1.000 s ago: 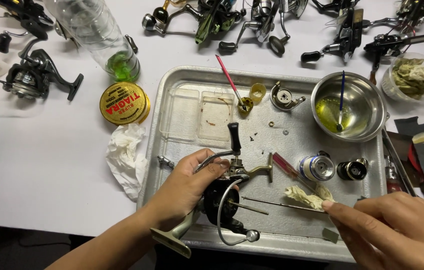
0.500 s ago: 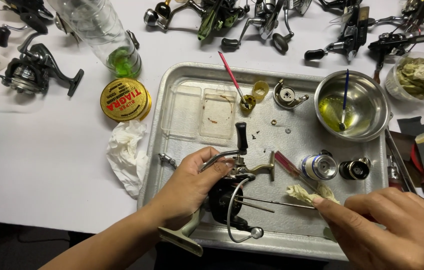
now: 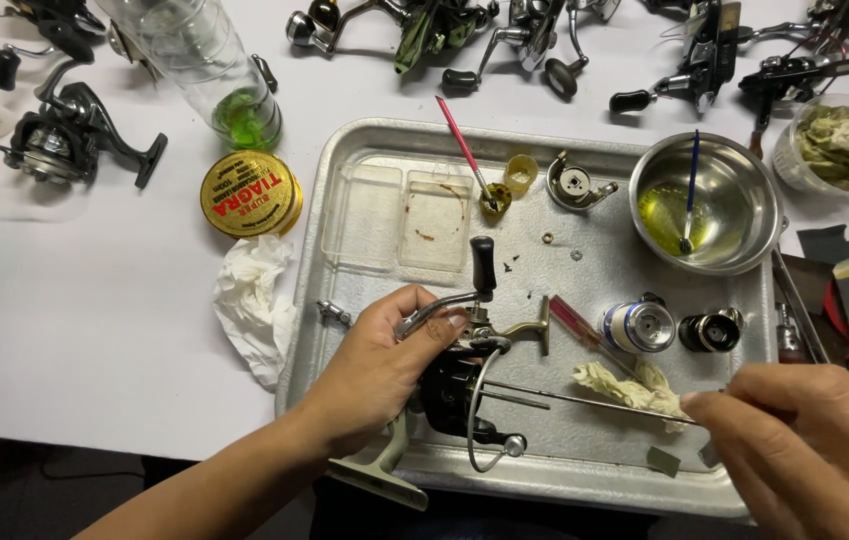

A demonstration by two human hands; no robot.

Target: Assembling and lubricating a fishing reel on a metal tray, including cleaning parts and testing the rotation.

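The left hand [image 3: 377,362] grips a dark spinning reel [image 3: 465,385] over the near edge of the metal tray [image 3: 345,150] on the white worktop [image 3: 95,330], fingers curled around its body. The right hand [image 3: 810,440] is closed on a thin metal rod [image 3: 585,400], whose tip reaches the reel. A stained rag [image 3: 630,385] lies under the rod, near a red-handled screwdriver [image 3: 577,322] and a silver spool [image 3: 640,325]. A steel bowl [image 3: 745,225] of yellow liquid sits at the tray's far right.

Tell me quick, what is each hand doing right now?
Left hand: closed around the black spinning fishing reel over the metal tray.
Right hand: pinching a thin metal rod pointed into the reel.
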